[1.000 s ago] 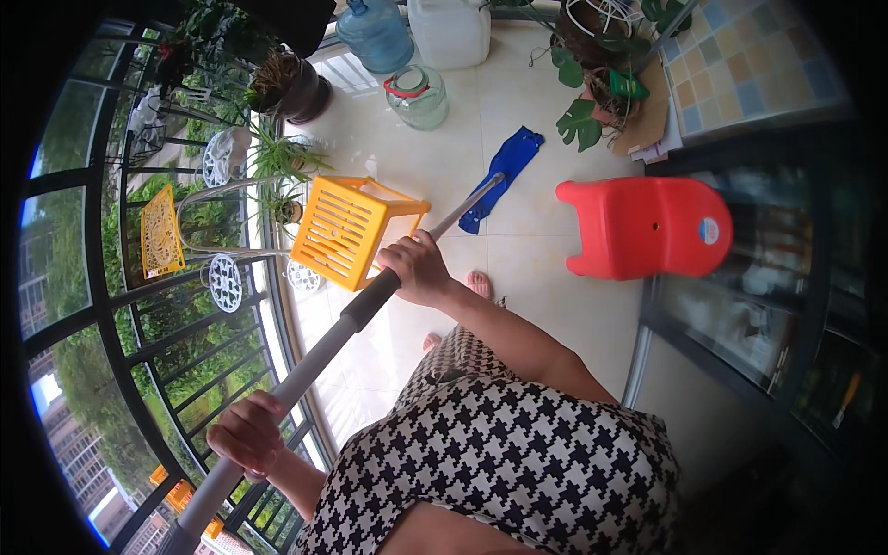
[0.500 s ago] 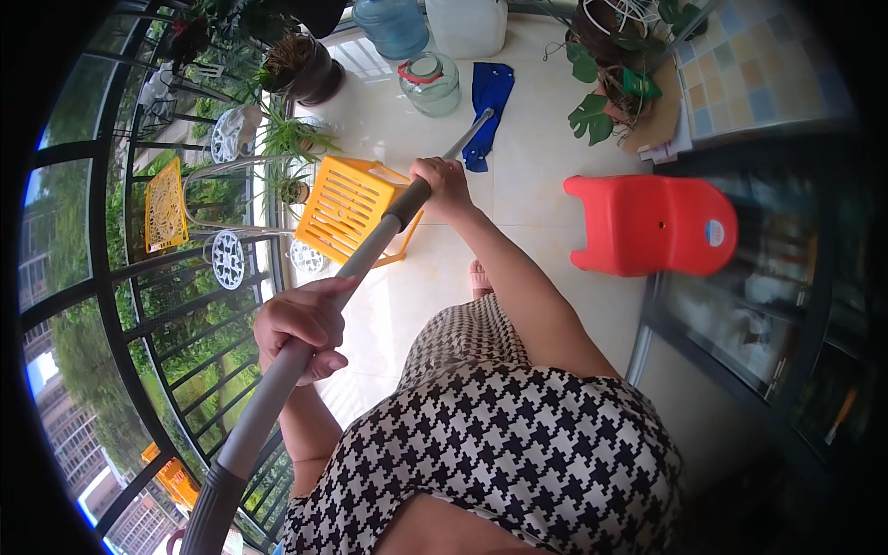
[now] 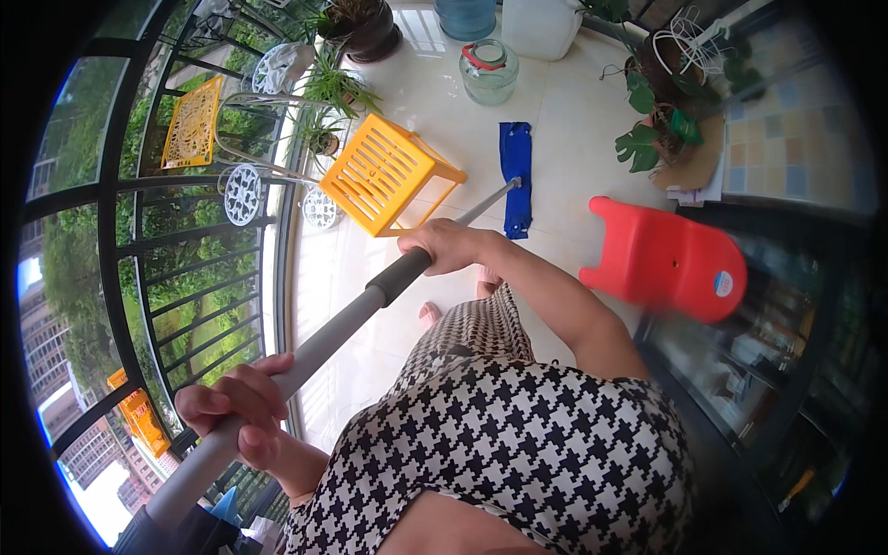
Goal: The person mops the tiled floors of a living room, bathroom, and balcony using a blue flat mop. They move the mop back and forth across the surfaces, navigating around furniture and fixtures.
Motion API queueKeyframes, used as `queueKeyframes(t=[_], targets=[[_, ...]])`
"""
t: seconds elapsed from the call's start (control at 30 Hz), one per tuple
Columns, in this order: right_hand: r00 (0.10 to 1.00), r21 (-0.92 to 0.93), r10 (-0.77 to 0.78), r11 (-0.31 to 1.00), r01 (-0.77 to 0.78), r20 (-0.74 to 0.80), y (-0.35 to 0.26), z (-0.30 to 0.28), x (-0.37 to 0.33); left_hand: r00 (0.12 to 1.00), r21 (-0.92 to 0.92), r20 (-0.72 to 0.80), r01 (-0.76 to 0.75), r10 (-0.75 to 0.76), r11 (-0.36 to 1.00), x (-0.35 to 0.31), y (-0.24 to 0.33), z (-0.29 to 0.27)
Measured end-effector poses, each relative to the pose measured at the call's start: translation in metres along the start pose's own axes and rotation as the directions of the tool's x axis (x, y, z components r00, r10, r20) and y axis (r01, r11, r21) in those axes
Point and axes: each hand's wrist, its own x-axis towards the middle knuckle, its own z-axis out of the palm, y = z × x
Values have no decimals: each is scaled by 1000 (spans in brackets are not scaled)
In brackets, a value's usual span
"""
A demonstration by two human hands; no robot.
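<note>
Both my hands are wrapped around the grey pole of a flat mop (image 3: 324,344). My left hand (image 3: 242,407) grips the upper part of the pole, at the lower left. Farther down, my right hand (image 3: 446,246) closes on the dark sleeve of the pole. Beyond it, the thin shaft slants to a blue mop pad (image 3: 515,153), which lies lengthwise on the pale tiled floor (image 3: 564,120). A yellow slatted stool (image 3: 373,176) stands to the left of my right hand.
A red plastic stool (image 3: 661,254) stands to the right. At the far end are a glass jar (image 3: 490,79), a blue water bottle (image 3: 465,17) and a white container (image 3: 541,26). Potted plants (image 3: 652,125) flank the floor. Black railings (image 3: 213,250) run along the left.
The mop pad has come nearer to me, away from the glass jar. My left hand has moved back toward the lower left with the pole. The whole view has shifted.
</note>
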Motion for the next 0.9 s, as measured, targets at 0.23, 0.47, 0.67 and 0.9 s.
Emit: queueKeyframes(t=[0.23, 0.47, 0.67, 0.9], targets=[[968, -299, -147, 932, 204, 204, 3, -49, 41, 985, 237, -113, -98, 127, 967, 23, 9, 54], [990, -507, -82, 862, 14, -112, 31, -107, 62, 979, 97, 148, -155, 139, 983, 57, -40, 64], [888, -427, -69, 892, -149, -455, 66, -140, 95, 940, 423, 340, -118, -36, 898, 82, -87, 70], [883, -366, -257, 924, 107, -392, 73, -91, 85, 998, 354, 66, -12, -12, 935, 23, -63, 75]])
